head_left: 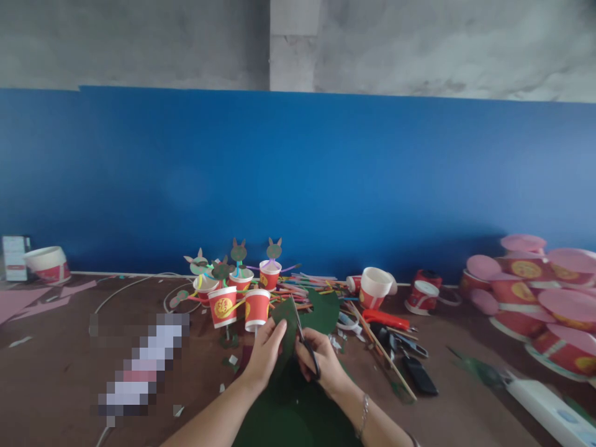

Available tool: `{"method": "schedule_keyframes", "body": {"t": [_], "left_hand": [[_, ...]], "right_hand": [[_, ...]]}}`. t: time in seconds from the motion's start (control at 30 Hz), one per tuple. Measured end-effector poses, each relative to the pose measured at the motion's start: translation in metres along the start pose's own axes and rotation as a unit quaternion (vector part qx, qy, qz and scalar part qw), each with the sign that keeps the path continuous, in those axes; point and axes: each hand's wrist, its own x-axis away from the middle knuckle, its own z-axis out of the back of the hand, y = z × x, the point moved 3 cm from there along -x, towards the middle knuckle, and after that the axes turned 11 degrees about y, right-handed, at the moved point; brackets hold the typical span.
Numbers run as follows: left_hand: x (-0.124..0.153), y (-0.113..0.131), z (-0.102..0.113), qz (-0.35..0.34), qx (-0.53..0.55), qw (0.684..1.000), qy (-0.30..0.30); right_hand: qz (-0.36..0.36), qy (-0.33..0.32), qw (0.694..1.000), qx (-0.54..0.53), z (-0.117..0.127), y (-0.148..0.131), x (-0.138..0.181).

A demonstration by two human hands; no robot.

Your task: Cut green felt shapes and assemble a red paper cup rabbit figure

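My left hand is closed on a piece of dark green paper, thumb on top. In my right hand is a pair of scissors, its dark handle around my fingers and its blades pointing away from me along the paper. More green paper lies below both hands. Just beyond them, a rounded green sheet rests on the table beside many coloured pipe cleaners. Red-and-white paper cups stand behind my left hand, some topped with animal-head figures.
Pink-topped cups are stacked at the right. A red-handled tool, keys with a black fob and a wooden stick lie right of my hands. A white glue gun sits at front right. Pink paper lies at far left.
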Motion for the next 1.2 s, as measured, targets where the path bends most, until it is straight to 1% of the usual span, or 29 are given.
{"method": "schedule_keyframes", "body": {"t": [0.07, 0.2, 0.33, 0.5, 0.63, 0.67, 0.8, 0.83, 0.87, 0.93, 1.0, 1.07, 1.13, 1.2], "left_hand": [[0.0, 0.001, 0.0, -0.002, 0.008, 1.0, -0.012], [-0.001, 0.0, -0.001, 0.025, 0.006, 0.999, -0.036], [-0.001, -0.001, 0.0, 0.023, 0.018, 0.999, -0.038], [-0.001, 0.004, -0.003, 0.03, 0.043, 0.997, -0.05], [-0.001, 0.006, -0.002, 0.034, 0.047, 0.998, -0.031], [-0.001, 0.005, -0.001, 0.041, 0.052, 0.998, -0.018], [-0.002, 0.0, 0.004, 0.112, 0.113, 0.985, 0.07], [-0.002, -0.001, 0.005, 0.13, 0.132, 0.98, 0.076], [-0.001, -0.001, 0.004, 0.141, 0.147, 0.977, 0.067], [0.001, 0.002, 0.0, 0.143, 0.162, 0.976, 0.015], [0.004, 0.006, -0.005, 0.124, 0.157, 0.978, -0.052], [0.007, 0.01, -0.011, 0.099, 0.128, 0.982, -0.097], [0.01, 0.014, -0.014, 0.056, 0.081, 0.989, -0.108], [0.013, 0.017, -0.015, 0.0, 0.031, 0.995, -0.097]], "right_hand": [[-0.01, -0.001, 1.0, 0.009, 0.0, 0.0, 0.001], [-0.031, 0.003, 0.999, 0.02, 0.001, 0.0, 0.002], [-0.017, 0.001, 1.0, 0.019, 0.002, 0.001, 0.001], [-0.009, -0.002, 1.0, 0.009, 0.002, 0.004, -0.001], [-0.011, 0.004, 1.0, 0.015, 0.002, 0.004, -0.001], [-0.013, 0.007, 1.0, 0.018, 0.002, 0.003, -0.001], [-0.035, 0.02, 0.999, 0.019, 0.002, 0.0, 0.0], [-0.041, 0.02, 0.999, 0.016, 0.002, 0.001, 0.001], [-0.042, 0.018, 0.999, 0.012, 0.003, 0.001, 0.001], [-0.036, 0.014, 0.999, 0.001, 0.004, 0.003, 0.0], [-0.028, 0.012, 1.0, -0.008, 0.005, 0.005, -0.001], [-0.03, 0.015, 0.999, -0.013, 0.006, 0.006, -0.001], [-0.03, 0.019, 0.999, -0.016, 0.005, 0.007, -0.001], [-0.025, 0.015, 0.999, -0.015, 0.003, 0.005, -0.001]]}}
